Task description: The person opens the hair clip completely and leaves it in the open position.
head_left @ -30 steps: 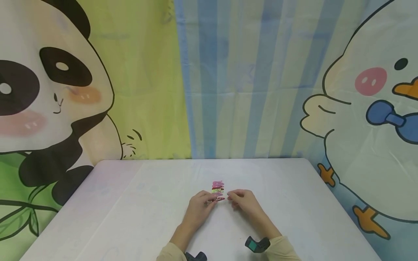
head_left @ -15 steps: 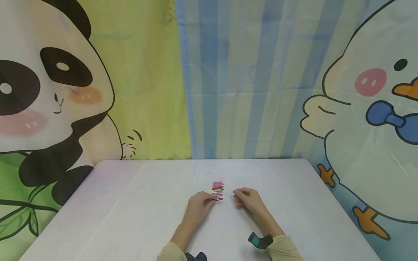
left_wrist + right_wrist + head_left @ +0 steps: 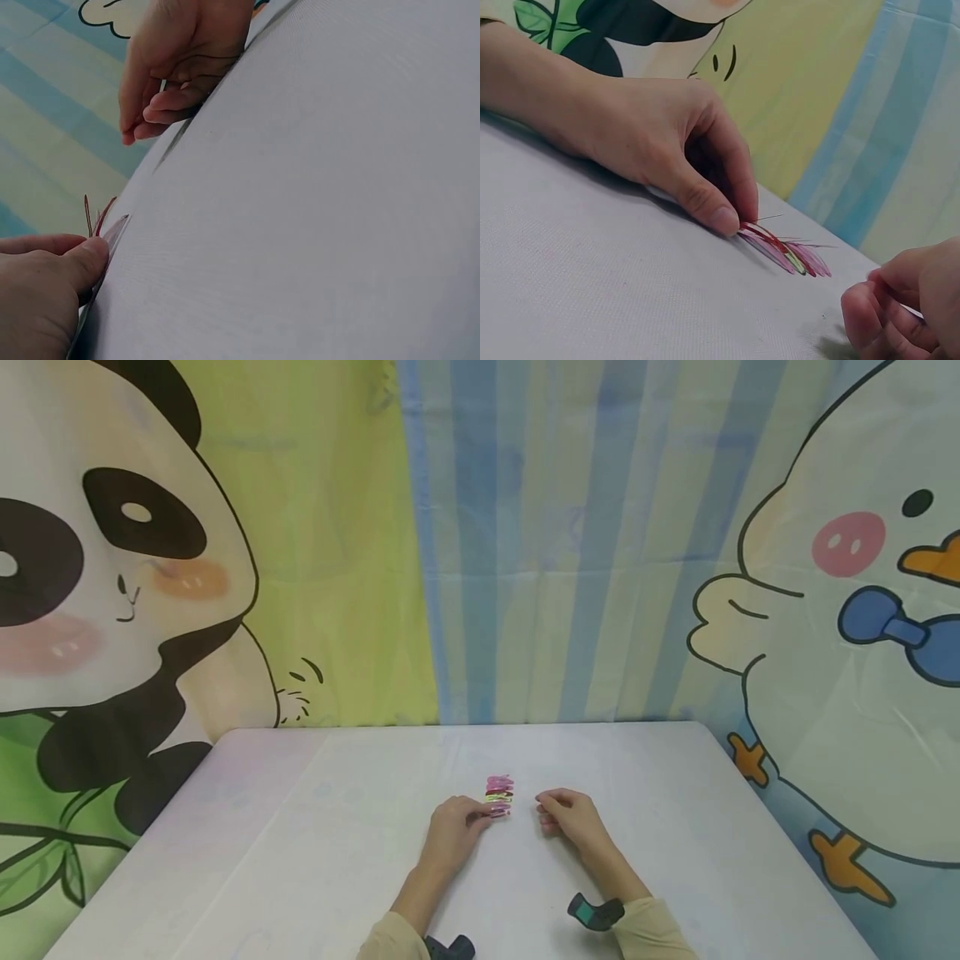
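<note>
A short row of slim looped hair clips (image 3: 499, 783) in pink, red and yellow-green lies on the white table (image 3: 337, 852). My left hand (image 3: 452, 831) is at the near end of that row. Its thumb and index finger pinch the left end of a dark red hair clip (image 3: 759, 228), covering that end. The other clips (image 3: 821, 259) fan out beyond it in the right wrist view. Just right of the row, my right hand (image 3: 573, 818) hovers with fingers loosely bent and nothing visible in them. The left wrist view shows its fingers (image 3: 169, 112) from the side.
Behind the table's far edge hangs a curtain (image 3: 525, 543) with blue stripes, a green part, a panda and a white duck. Dark wrist devices (image 3: 596, 912) sit at both light sleeves (image 3: 651, 931).
My left hand has moved slightly forward, bringing the dark red hair clip closer to the row. The right hand has drawn back to the right, away from the clips, and then stayed there.
</note>
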`<state>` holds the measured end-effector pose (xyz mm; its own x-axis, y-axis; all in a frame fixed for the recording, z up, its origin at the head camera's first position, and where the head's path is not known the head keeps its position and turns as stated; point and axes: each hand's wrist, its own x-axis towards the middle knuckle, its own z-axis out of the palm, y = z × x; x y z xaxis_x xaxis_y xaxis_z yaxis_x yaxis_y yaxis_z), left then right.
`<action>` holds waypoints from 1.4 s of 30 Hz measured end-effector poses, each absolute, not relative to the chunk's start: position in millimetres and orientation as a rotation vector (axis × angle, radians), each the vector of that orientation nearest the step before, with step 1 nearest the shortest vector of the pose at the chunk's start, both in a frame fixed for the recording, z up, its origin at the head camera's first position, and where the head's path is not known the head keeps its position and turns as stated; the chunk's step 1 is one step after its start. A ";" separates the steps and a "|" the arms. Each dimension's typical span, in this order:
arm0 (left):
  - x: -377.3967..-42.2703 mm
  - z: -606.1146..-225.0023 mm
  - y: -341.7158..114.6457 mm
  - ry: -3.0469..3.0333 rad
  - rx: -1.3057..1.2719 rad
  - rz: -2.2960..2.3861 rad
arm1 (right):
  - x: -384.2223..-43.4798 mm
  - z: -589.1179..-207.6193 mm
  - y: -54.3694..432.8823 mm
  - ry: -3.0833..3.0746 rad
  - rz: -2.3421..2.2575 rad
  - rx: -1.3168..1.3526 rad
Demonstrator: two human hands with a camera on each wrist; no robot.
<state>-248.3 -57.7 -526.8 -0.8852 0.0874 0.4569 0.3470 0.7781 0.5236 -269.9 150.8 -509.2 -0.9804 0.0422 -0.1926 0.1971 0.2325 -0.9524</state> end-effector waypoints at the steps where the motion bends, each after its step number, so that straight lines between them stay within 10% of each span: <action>1: -248.6 -526.8 -58.1 -2.559 -0.329 -0.868 | -269.5 -509.0 150.6 2.368 -1.856 0.229; 42: -249.7 -526.7 -55.7 -2.681 -0.183 -1.129 | -259.7 -504.6 153.3 2.393 -1.862 0.205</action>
<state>-249.7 -55.7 -526.7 -0.9666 0.0269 0.2549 0.2011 0.6960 0.6893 -259.7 153.3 -504.6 -0.9856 0.0431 -0.1634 0.1690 0.2419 -0.9555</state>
